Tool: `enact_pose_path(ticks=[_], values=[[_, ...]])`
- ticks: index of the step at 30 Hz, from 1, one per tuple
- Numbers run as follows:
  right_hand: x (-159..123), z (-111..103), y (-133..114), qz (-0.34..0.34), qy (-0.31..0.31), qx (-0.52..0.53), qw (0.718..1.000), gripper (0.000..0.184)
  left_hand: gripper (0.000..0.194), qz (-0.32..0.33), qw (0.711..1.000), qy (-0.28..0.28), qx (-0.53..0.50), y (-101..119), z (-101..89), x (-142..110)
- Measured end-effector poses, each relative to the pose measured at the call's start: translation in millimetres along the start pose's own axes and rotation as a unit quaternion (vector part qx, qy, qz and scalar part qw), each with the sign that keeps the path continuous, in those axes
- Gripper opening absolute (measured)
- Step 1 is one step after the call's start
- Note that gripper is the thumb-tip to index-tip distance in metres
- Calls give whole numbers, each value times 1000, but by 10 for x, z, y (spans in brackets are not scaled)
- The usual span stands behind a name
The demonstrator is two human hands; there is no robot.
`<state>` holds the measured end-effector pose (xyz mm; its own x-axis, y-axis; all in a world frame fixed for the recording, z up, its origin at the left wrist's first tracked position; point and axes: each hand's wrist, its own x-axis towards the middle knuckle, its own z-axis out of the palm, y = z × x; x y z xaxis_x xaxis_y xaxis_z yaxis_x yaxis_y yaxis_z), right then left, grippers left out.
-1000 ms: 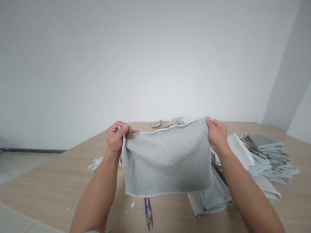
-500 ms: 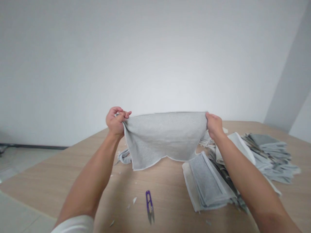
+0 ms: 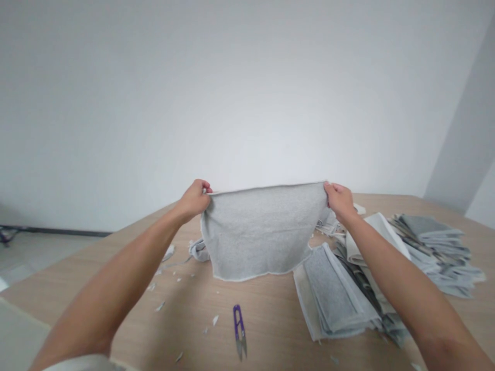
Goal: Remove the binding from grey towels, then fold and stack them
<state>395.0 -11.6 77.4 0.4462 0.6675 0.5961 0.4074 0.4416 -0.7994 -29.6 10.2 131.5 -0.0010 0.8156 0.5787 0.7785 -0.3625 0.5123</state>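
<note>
A light grey piece of fabric (image 3: pixel 263 232) with a pale stitched edge hangs stretched between my two hands above the table. My left hand (image 3: pixel 197 197) is closed on its upper left corner. At the upper right corner, my right hand (image 3: pixel 339 200) pinches the edge between thumb and fingers. Below the fabric, purple thread snips (image 3: pixel 240 330) lie on the table with their blades toward me. Folded grey cloth pieces (image 3: pixel 332 293) rest under and beside my right forearm.
Stacks of folded grey and striped cloth (image 3: pixel 436 247) stand on the right of the wooden table (image 3: pixel 185 319). Small white scraps (image 3: pixel 215 320) are scattered over the left and middle. A crumpled grey strip (image 3: pixel 199 251) lies behind the fabric's left side. A plain wall (image 3: pixel 247 93) rises behind.
My left hand has turned over and shifted slightly right and down, still at the fabric's corner. The fabric's left side hangs smoother, and its lower edge has dropped a little.
</note>
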Motion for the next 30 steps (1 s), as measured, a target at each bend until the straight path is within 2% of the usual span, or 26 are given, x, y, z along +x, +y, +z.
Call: enact_pose_path(ticks=[3, 5, 9, 13, 17, 20, 23, 27, 30], values=[[54, 40, 47, -8, -15, -25, 1000, 40, 39, 14, 993, -98, 64, -95, 19, 17], [85, 58, 62, -18, -17, -36, 999, 40, 39, 24, 986, -139, 86, -140, 41, 27], [103, 74, 62, -22, -8, -51, 998, 39, 35, 5, 981, -141, 133, -160, 79, 43], [64, 91, 60, -9, 10, -40, 999, 39, 25, -31, 978, -56, 197, -160, 116, 70], [30, 126, 71, -2, 24, -35, 999, 39, 22, -36, 973, 27, 226, -197, 167, 79], [33, 151, 39, 0, 21, -31, 999, 40, 24, -38, 977, 88, 193, -200, 172, 88], [56, 158, -58, -33, 40, -22, 998, 41, 27, -29, 977, 156, 140, -145, 118, 117], [101, 166, -208, -80, 86, 7, 993, 40, 29, -1, 976, 204, 72, -30, 23, 182], [120, 192, -248, -68, 73, 40, 994, 40, 29, -7, 969, 245, 28, 7, -1, 225]])
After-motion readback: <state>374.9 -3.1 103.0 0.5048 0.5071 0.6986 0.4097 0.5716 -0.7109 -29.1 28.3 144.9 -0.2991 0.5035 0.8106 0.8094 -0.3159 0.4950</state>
